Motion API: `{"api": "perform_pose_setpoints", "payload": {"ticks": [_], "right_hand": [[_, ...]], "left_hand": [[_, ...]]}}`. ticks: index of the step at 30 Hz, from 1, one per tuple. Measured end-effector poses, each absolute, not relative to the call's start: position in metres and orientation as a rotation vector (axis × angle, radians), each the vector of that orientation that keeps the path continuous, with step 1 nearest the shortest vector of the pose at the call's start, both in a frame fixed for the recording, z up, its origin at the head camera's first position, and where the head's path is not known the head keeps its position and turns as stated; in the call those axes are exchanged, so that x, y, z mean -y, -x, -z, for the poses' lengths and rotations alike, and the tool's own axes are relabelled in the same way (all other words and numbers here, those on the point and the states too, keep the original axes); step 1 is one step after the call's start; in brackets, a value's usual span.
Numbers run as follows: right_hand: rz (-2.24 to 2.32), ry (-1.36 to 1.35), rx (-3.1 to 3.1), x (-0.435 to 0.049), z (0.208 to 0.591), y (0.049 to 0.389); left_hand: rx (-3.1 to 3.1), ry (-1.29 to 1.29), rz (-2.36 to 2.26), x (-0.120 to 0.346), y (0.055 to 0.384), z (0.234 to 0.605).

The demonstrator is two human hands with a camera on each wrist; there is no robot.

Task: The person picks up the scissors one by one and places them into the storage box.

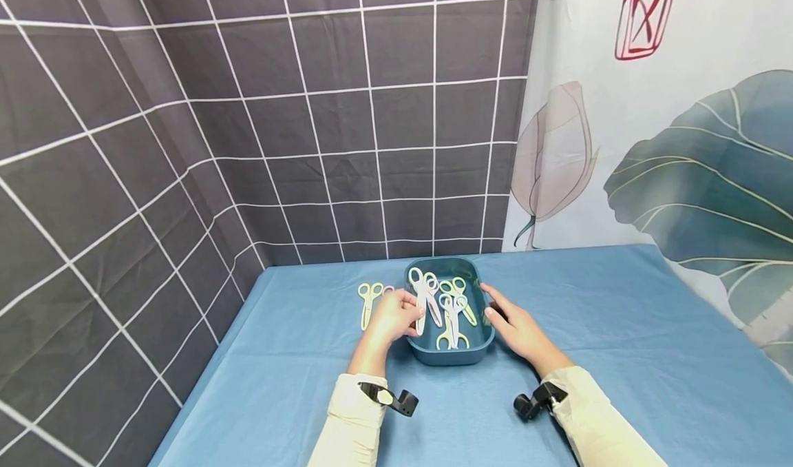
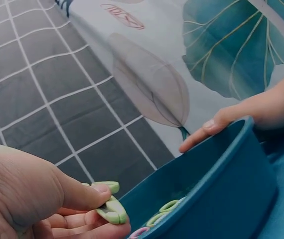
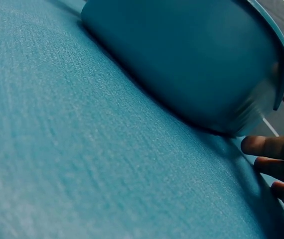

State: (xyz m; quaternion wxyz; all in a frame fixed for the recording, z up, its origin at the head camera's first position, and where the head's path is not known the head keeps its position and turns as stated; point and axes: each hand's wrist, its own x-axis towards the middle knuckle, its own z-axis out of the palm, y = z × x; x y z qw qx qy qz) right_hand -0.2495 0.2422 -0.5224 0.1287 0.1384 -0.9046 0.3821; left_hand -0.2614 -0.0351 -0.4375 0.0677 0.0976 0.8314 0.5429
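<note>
"Pinching anything, that left hand (image 1: 390,319)?"

"Yes, pale green scissors (image 1: 420,308), at the left side of the blue bin (image 1: 449,358). The left wrist view shows the grip up close: thumb above, fingers beneath."

"And the right hand (image 1: 520,329)?"

"Thumb and index finger are spread apart along the bin's right rim. The right wrist view adds what the head view hides: other fingers hanging lower, by the outer wall. Whether those touch it, I can't tell."

"What's inside the bin?"

"From the head, a lavender pair (image 1: 453,315) and a yellow-green pair (image 1: 461,300), among others. The left wrist view catches only a few loops; the right wrist view, none."

"Anything outside?"

"Another yellow pair (image 1: 367,305) on the blue cloth (image 1: 279,384), near the left hand, with a pinkish loop (image 1: 388,289) partly hidden behind it."
</note>
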Motion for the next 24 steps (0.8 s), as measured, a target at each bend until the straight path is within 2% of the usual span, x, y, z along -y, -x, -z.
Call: {"api": "perform_pose_setpoints", "payload": {"ticks": [8, 16, 24], "right_hand": [[-1.109, -0.410, 2.615, -0.245, 0.521, 0.250], [-1.092, -0.405, 2.628, -0.245, 0.522, 0.249], [-1.110, -0.414, 2.626, -0.241, 0.520, 0.248]], "left_hand": [[-2.752, -0.360, -1.471, 0.014, 0.258, 0.438], [-3.225, -0.339, -1.100, -0.010, 0.251, 0.447], [-3.272, -0.360, -0.954, -0.021, 0.258, 0.455]]}}
